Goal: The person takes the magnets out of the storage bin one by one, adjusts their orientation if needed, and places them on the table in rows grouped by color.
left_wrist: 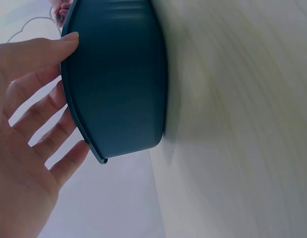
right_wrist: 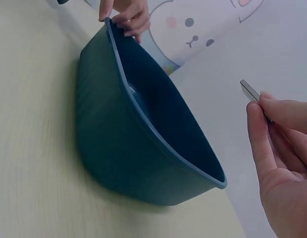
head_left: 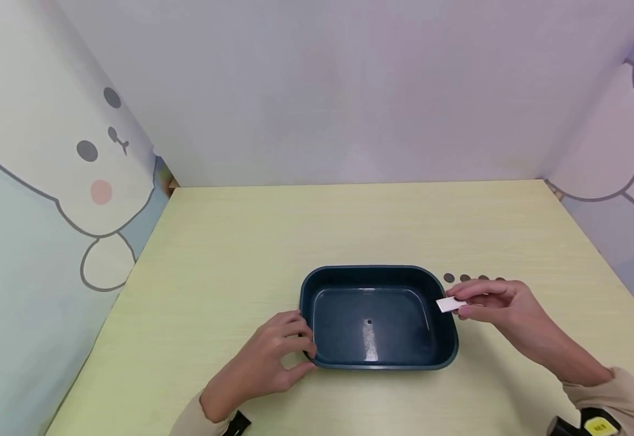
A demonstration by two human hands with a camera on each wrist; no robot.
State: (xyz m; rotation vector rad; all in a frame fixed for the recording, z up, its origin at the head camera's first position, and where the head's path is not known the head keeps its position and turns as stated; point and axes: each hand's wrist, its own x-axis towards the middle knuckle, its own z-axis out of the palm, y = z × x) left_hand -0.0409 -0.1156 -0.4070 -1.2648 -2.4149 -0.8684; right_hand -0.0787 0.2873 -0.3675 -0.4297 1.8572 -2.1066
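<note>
A dark blue rectangular plastic basin (head_left: 371, 315) with rounded corners stands upright on the table. My left hand (head_left: 275, 354) holds its left rim near the front corner. In the left wrist view the thumb (left_wrist: 54, 52) lies on the outer wall and the other fingers reach over the rim. At the basin's right rim, my right hand (head_left: 499, 306) pinches a small flat white rectangular piece (head_left: 450, 304) between thumb and fingers. The right wrist view shows this thin piece (right_wrist: 249, 90) nearly edge-on, above rim height. What it is cannot be told.
Several small dark round discs (head_left: 449, 278) lie in a row on the light wooden table (head_left: 251, 242), behind the right hand and partly hidden by it. A pale streak and a dark dot show on the basin's floor. Pale panels (head_left: 349, 91) with cartoon drawings at the sides enclose the table.
</note>
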